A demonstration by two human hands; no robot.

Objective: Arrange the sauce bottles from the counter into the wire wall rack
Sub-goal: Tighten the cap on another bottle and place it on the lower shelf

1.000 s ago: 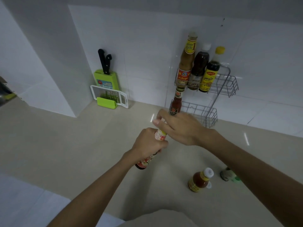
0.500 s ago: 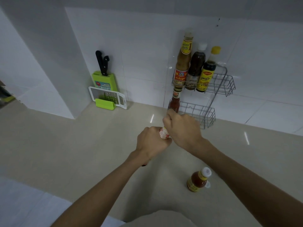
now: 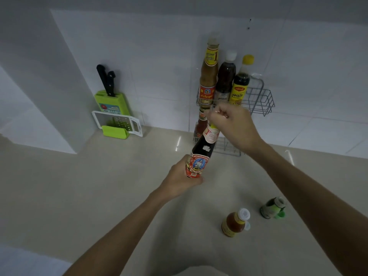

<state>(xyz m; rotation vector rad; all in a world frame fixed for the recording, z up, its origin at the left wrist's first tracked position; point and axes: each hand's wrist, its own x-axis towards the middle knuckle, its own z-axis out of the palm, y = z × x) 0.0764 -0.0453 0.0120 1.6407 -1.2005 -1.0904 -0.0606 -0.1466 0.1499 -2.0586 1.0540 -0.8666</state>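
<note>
A dark sauce bottle (image 3: 201,152) with a red label is tilted toward the wall. My left hand (image 3: 180,179) grips its base and my right hand (image 3: 233,126) is closed over its top. Just behind stands the wire wall rack (image 3: 260,100). Its upper shelf holds a tall brown bottle (image 3: 209,76), a dark white-capped bottle (image 3: 225,80) and a yellow-capped bottle (image 3: 240,84). A small red bottle (image 3: 201,124) stands in the lower shelf. On the counter near me stand an orange sauce bottle (image 3: 234,224) and a green-labelled bottle (image 3: 271,208).
A green knife block (image 3: 111,102) with black-handled knives and a white grater (image 3: 117,123) lean against the back wall at the left. The beige counter (image 3: 79,186) runs to the tiled wall; a wall corner juts out at far left.
The held bottle has risen and moved toward the rack, its body now showing. My left hand slid down to its base; my right hand moved up with its top. The green-labelled bottle came back into view.
</note>
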